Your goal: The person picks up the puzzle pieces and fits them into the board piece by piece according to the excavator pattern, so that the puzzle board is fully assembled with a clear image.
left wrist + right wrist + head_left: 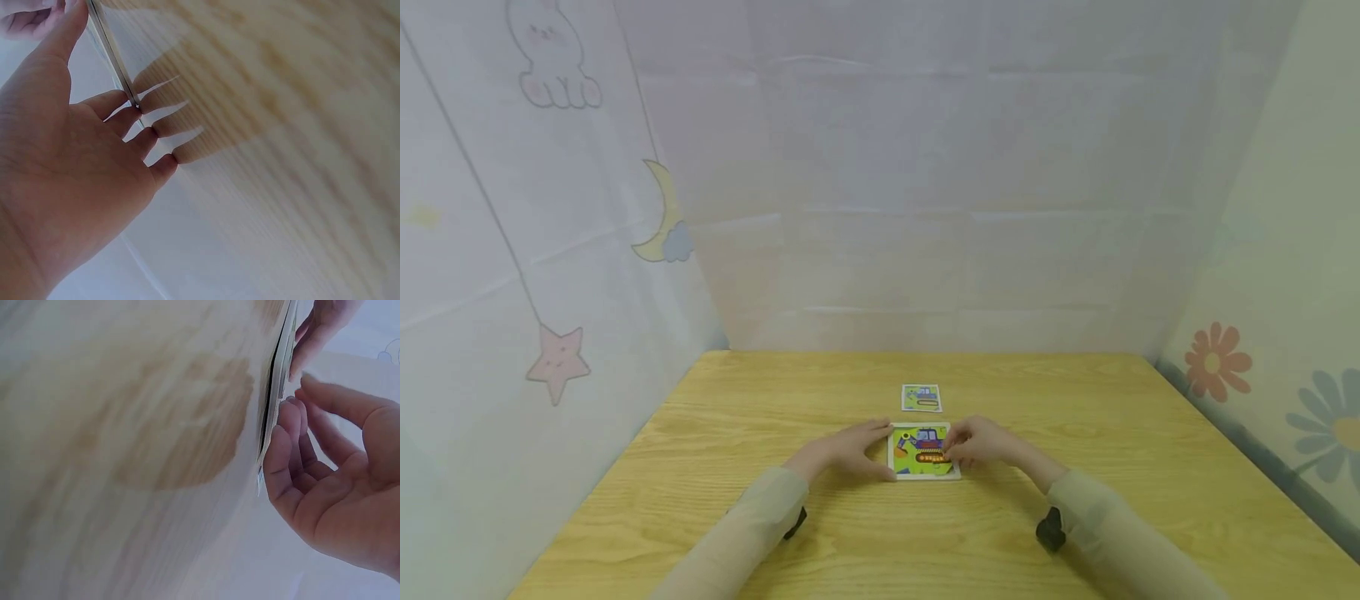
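In the head view a small picture puzzle (917, 454) in a white frame lies flat on the table, showing an excavator on a green ground. My left hand (852, 450) spans its left side, thumb at the near corner and fingers at the far one. The left wrist view shows the fingers of that hand (94, 144) extended at the board's edge. Over the right side of the puzzle bends my right hand (983, 442), thumb and index tips close together. Its other fingertips touch the board's edge (275, 394) in the right wrist view; whether anything is pinched is hidden.
Beyond the puzzle lies a small card (921, 397) with a similar excavator picture. The wooden table (760, 400) ends at a pale cloth backdrop (880, 275) behind, with printed cloth at the left and right. A dark wrist device (1051, 529) sits under the right sleeve.
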A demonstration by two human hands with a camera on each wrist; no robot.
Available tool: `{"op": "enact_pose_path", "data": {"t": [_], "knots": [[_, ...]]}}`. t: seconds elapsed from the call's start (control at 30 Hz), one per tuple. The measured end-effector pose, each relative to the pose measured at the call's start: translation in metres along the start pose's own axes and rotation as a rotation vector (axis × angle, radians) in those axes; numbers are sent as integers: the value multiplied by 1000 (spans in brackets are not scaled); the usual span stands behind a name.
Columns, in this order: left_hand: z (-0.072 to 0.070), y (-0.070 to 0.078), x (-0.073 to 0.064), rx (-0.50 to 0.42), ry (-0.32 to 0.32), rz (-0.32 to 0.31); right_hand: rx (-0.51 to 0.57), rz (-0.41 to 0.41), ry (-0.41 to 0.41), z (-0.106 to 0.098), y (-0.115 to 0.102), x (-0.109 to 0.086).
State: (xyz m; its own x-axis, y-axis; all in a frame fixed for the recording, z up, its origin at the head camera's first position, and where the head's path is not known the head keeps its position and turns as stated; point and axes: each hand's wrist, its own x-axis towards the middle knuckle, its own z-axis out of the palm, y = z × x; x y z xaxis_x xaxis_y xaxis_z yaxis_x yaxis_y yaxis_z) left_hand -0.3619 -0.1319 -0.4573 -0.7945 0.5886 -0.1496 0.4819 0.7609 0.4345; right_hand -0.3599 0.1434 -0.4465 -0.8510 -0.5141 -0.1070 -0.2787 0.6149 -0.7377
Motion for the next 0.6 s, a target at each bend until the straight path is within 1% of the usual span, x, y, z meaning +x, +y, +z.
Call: {"op": "enact_pose_path", "data": {"t": [0.07,0.17,0.3,0.43,0.6], "knots": [[0,0,-1,3,3,0,-40,-28,-9,0,-2,-1],[0,0,-1,3,4,1,-101,-44,-27,1,-4,-3],[-2,0,0,9,2,4,-149,-28,-55,1,-7,-4],[-2,-1,0,14,1,5,-161,-38,-60,1,-8,-4],[-1,-1,-2,17,3,12,-148,-52,-43,2,-6,-4]]}}
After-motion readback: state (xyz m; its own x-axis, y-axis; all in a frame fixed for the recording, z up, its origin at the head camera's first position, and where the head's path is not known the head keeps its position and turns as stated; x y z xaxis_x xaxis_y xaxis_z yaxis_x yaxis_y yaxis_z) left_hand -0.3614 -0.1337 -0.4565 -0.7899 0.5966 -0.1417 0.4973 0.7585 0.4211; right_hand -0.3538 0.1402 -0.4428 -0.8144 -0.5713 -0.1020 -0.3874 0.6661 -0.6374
